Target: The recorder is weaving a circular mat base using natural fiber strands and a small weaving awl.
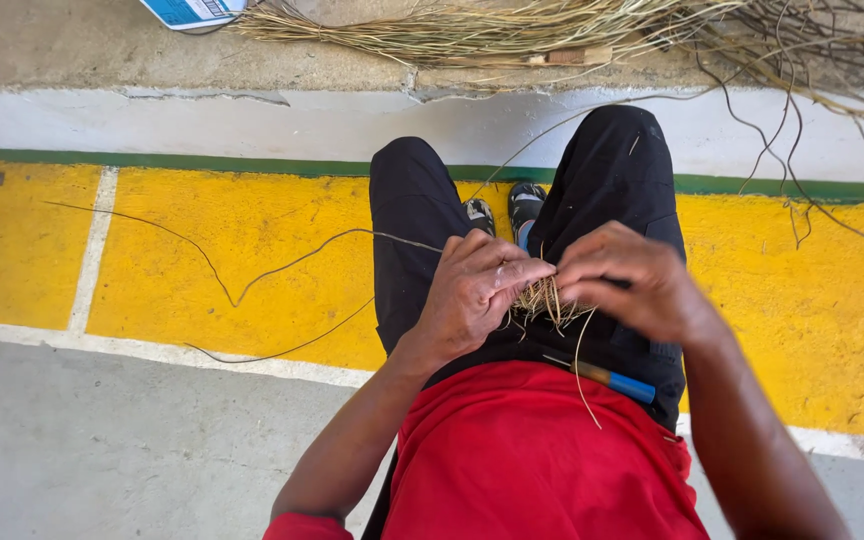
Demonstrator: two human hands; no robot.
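A small tuft of pale dry straw fibres sits pinched between the two hands over the lap, the left hand closed on its near end and the right hand clamped on the other, seemingly to keep the strands bunched and taut. A long thin dark strand trails away left of the left hand across the yellow painted floor. Just below the right hand a blue-tipped pen-like tool lies on the lap, and well beyond both hands a heap of dry straw rests on the concrete ledge.

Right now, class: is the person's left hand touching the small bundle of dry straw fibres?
Touching. The head view shows the left hand pinching the straw bundle between its fingertips, with no gap.
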